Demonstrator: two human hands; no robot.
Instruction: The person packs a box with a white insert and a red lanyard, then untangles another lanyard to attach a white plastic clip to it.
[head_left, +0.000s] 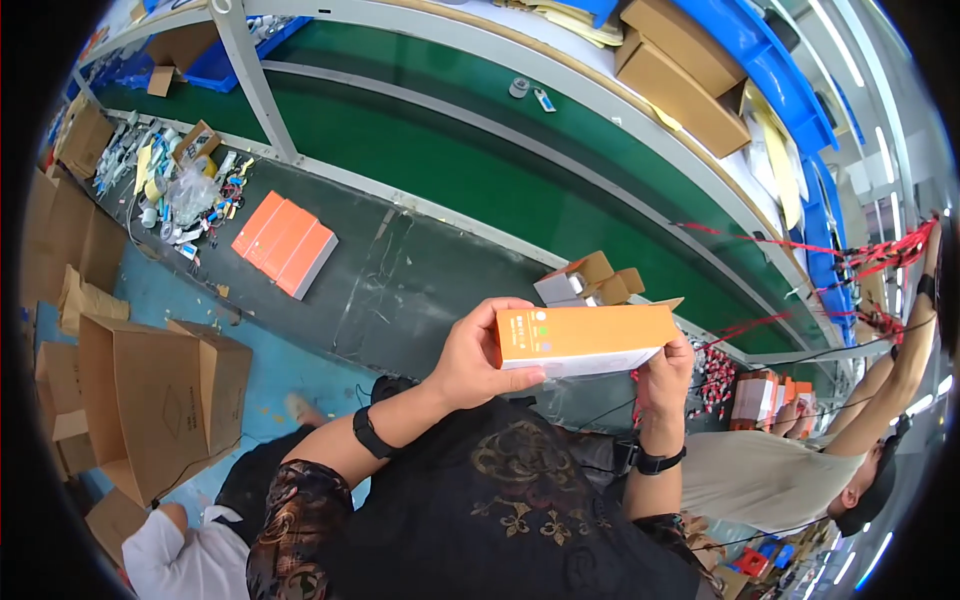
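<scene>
Two hands of mine hold one box (590,335), orange on its upward face and white on the side toward me, in front of my chest and off the bench (400,275). My left hand (478,352) grips its left end, thumb along the lower edge; my right hand (665,375) grasps the other end from below and the right. The long axis runs left to right across my body, nearly level in view, at a slant to the bench edge. The right end has one flap (676,302) sticking up and out. One band (370,432) circles my left wrist, another (660,464) my right.

Just beyond the box, two small open cartons (590,282) stand together. Farther left lies one row of orange boxes (285,245), seemingly four, side by side, then one heap of small parts (190,190). One roll (519,87) and one small packet (544,100) lie on the green strip (400,130). Two other people show: one at right (770,480), one at lower left (180,555).
</scene>
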